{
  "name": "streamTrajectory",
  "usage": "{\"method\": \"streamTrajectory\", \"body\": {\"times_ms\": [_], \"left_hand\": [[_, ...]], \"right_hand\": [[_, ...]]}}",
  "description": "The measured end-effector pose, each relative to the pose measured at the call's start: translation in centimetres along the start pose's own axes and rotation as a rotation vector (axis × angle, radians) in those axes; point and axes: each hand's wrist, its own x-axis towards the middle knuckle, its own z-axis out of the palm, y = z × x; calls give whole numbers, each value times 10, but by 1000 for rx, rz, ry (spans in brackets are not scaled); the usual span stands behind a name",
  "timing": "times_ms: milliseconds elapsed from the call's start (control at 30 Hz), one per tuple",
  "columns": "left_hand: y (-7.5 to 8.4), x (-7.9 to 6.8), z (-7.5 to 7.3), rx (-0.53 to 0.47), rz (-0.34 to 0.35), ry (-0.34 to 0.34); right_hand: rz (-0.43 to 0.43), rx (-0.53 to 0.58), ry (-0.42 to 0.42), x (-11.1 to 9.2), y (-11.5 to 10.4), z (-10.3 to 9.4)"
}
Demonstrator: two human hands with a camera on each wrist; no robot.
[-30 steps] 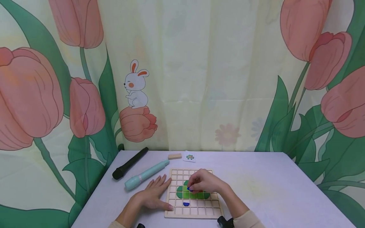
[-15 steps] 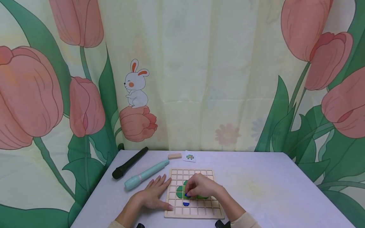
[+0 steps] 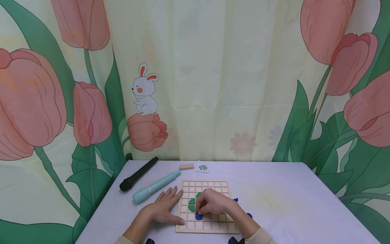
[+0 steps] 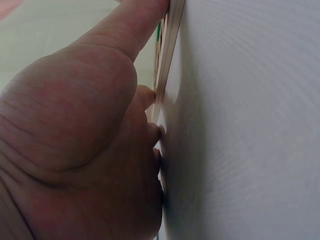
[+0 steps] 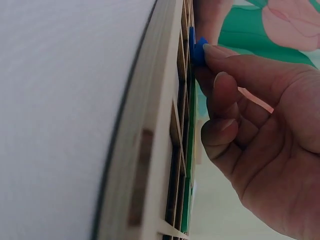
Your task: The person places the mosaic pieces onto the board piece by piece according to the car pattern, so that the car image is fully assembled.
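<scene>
A wooden grid board (image 3: 217, 226) lies on the table, with green pieces (image 3: 192, 205) set in its cells. My right hand (image 3: 214, 201) is over the board's middle, thumb and finger pinching a small blue piece (image 5: 200, 53). A second blue piece (image 3: 199, 218) sits in the grid just below those fingertips. In the right wrist view the held piece is close to the grid surface; the other fingers are curled. My left hand (image 3: 164, 208) rests at the board's left side, fingers spread and thumb on its edge. Part of the green shape is hidden behind my right hand.
Left of the board lie a light-teal cylinder (image 3: 156, 187) and a black microphone (image 3: 138, 174). Behind it are a small wooden block (image 3: 186, 166) and a picture card (image 3: 203, 166). More blue pieces (image 3: 250, 215) lie to the right, near my right forearm.
My right hand has moved left and toward me with the pinched blue piece, from the green area to the other blue piece. The left hand has stayed in place.
</scene>
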Motion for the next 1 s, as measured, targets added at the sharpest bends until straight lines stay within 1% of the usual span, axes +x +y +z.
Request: {"method": "streamTrajectory", "body": {"times_ms": [167, 467, 1000], "left_hand": [[-1, 0, 0, 0, 1, 2], [1, -1, -1, -3, 1, -2], [3, -2, -1, -4, 0, -1]], "right_hand": [[8, -9, -6, 0, -2, 1], [17, -42, 2, 1, 1, 3], [-1, -75, 13, 3, 4, 3]]}}
